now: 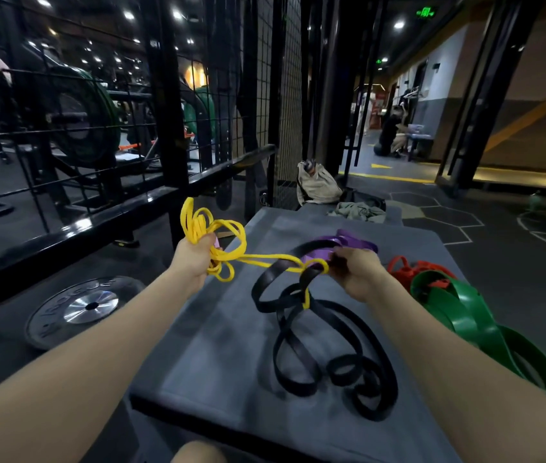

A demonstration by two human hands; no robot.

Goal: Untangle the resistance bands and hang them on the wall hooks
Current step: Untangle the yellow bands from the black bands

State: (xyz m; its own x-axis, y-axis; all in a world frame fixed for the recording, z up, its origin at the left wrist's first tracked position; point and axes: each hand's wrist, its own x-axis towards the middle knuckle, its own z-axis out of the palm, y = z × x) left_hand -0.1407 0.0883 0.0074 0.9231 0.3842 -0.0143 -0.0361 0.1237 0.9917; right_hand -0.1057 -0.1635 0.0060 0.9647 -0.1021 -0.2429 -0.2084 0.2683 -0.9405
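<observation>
The knot where the yellow band (218, 243) is crossing the black band (315, 332) and the purple band (348, 243) is sitting partly behind the right hand (356, 274), so which strand is passing over which is hard to make out there. The right fingers are pinching that knot, gripping yellow and purple strands together above the middle of the grey mat (218, 345). The left hand (194, 257) is clenching a bundle of yellow loops, held up just beyond the mat's left edge, and one yellow strand is stretching taut from that fist across to the knot. A small pink scrap is peeking out of the left fist, too hidden to identify. The black band is hanging from the knot and sprawling in loose coils down toward the mat's near right corner. The purple band is lying toward the far edge, behind the right hand. The red band (408, 269) and the green band (465, 315) are heaped along the right edge, the green partly covering the red and partly hidden by the right forearm. A weight plate (77, 309) is lying on the floor left of the mat.
</observation>
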